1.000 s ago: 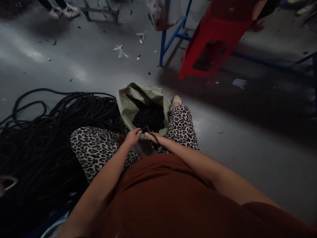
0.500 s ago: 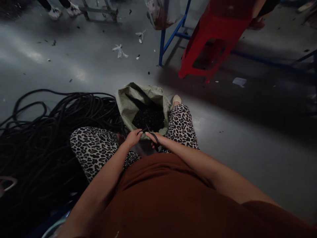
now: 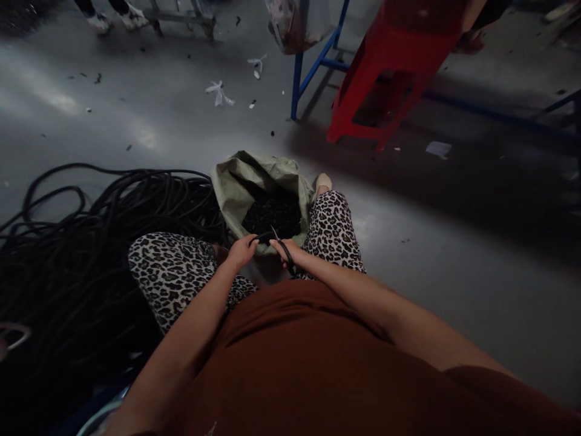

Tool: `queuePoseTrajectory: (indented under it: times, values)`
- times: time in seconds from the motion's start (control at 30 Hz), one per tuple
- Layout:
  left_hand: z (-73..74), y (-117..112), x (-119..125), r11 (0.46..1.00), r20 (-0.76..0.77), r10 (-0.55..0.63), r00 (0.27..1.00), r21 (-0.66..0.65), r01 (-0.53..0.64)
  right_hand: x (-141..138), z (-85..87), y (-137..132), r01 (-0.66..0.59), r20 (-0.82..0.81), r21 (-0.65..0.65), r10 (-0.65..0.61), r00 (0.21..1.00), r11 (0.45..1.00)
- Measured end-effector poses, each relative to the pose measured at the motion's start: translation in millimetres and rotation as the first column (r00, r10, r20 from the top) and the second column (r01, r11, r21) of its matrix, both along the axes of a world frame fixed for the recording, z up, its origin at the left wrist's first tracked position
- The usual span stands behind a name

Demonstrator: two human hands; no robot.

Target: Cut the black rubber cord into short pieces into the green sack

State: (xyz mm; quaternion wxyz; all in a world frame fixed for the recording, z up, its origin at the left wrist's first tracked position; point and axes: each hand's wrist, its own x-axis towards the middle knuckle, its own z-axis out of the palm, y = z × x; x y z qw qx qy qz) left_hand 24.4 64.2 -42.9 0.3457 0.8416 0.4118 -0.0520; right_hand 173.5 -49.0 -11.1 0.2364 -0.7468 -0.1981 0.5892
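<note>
My left hand [image 3: 244, 251] is closed on a black rubber cord [image 3: 262, 237], whose free end reaches toward my other hand. Fingers of my right hand [image 3: 287, 249] are wrapped round black-handled scissors [image 3: 290, 261], with the thin blade pointing up and away from me. Both hands are over the near rim of a pale green woven sack [image 3: 231, 189] that stands between my legs. Inside the sack lies a heap of small black pieces [image 3: 272, 215]. To the left, a big tangle of black cord [image 3: 158, 194] covers the floor beside my knee.
A red plastic stool [image 3: 399, 48] and a blue metal frame [image 3: 297, 91] stand ahead, with a clear plastic bag [image 3: 299, 27] hanging there. White scraps [image 3: 219, 93] and dark bits litter the grey floor. Another person's shoes [image 3: 134, 17] show at upper left.
My hands have moved slightly apart, the left one to the left and the right one to the right. More of the cord shows between them.
</note>
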Motion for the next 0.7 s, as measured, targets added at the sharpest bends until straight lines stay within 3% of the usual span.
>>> queuePoseTrajectory:
  times: [0.2,0.47,0.7]
  values:
    - [-3.0,1.3,0.8,1.000,-0.004,-0.003,1.000,0.000,0.003,0.3,-6.9,-2.0,-0.009,0.026,0.021,0.008,1.000,1.000]
    - [-2.7,2.3,-1.1,1.000,-0.063,0.025,0.998,-0.007,-0.026,3.0,-3.7,-2.8,-0.031,0.022,-0.006,0.031,0.999,0.999]
    - [-0.1,2.7,-1.5,0.998,-0.009,0.051,0.999,0.045,-0.051,2.6,4.4,-1.8,0.051,-0.092,-0.043,-0.055,0.994,0.998]
